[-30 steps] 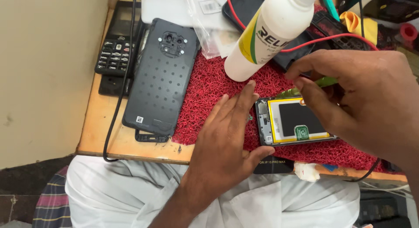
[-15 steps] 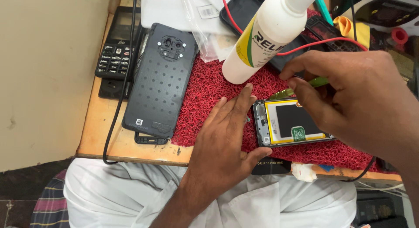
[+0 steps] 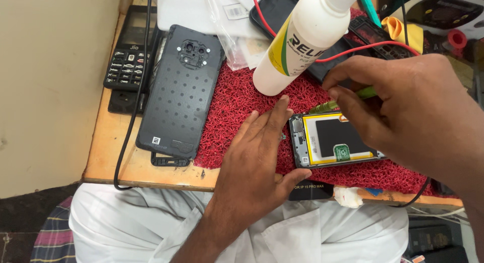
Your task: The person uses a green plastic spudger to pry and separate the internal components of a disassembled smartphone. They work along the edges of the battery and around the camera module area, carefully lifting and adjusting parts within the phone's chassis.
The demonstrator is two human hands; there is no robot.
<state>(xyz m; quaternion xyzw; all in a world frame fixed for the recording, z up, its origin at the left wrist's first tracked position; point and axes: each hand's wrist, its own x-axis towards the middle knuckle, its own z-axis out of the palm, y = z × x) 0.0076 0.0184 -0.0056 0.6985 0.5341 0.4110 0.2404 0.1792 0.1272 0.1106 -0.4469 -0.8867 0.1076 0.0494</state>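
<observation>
- Red looped mat [image 3: 237,104]: lies on the wooden surface [image 3: 108,147] and carries most of the items listed below.
- Opened phone [image 3: 330,139]: lies flat on the mat near its front edge, back removed, yellow-bordered black battery and a small green sticker showing.
- Left hand [image 3: 254,162]: flat on the mat, palm down, fingers straight and spread; the thumb side touches the left end of the opened phone. Its grip is fully open and holds nothing.
- Right hand [image 3: 408,117]: above the right part of the opened phone, covering its far corner. Its grip is closed, thumb and forefinger pinching a thin green tool [image 3: 348,97].
- Green tool: slants down to the left; its tip sits at the upper edge of the opened phone.
- White plastic bottle [image 3: 302,39]: stands on the mat just behind the left hand's fingertips, with a yellow and green band on its label.
- Black back cover [image 3: 179,94]: dotted pattern, camera cut-out at the far end, lying half on the mat's left edge and half on the surface, atop a second dark piece.
- Keypad phone [image 3: 126,54]: black, at the surface's left edge, beside the back cover.
- Black cable [image 3: 132,117]: runs along the left side and loops over the front edge.
- Red wire [image 3: 353,49]: crosses behind the bottle.
- Clear plastic packets [image 3: 227,21]: lie at the far side, beside the bottle.
- White garment [image 3: 151,222]: covers the person's lap below the surface.
</observation>
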